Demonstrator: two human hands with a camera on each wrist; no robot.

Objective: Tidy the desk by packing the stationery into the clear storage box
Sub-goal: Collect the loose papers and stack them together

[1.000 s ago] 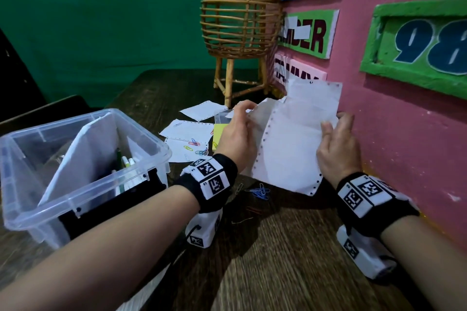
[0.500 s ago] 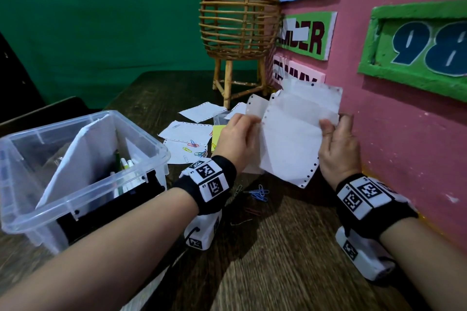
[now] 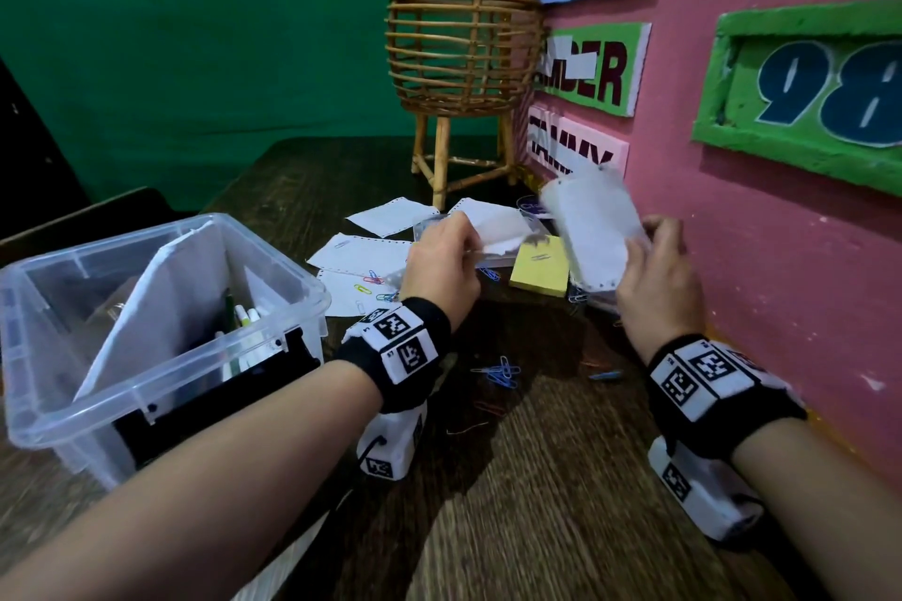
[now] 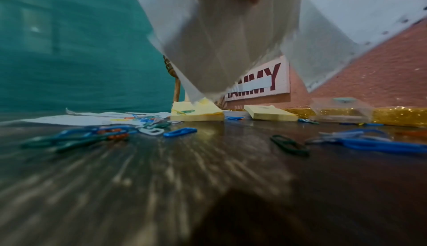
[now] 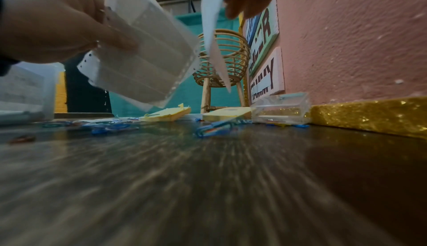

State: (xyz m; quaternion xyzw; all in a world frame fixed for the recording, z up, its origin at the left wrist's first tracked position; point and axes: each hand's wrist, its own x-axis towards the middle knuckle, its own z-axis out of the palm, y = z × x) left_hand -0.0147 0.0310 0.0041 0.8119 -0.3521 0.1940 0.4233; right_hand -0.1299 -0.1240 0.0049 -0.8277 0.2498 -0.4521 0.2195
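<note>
Two hands gather loose paper sheets above a cluttered surface, a clear storage box waiting to the left.

Head view: left hand [image 3: 441,268] pinches 1 paper sheet [image 3: 498,229]; right hand [image 3: 659,281] grasps a second sheet [image 3: 593,229]; the clear storage box [image 3: 293,278] stands near, part filled. Left wrist view: paper hangs over sticky notes [image 4: 197,112] and paper clips [image 4: 180,132]. Right wrist view: both sheets are held apart. Best square them together before carrying them over, to avoid creasing.
</note>
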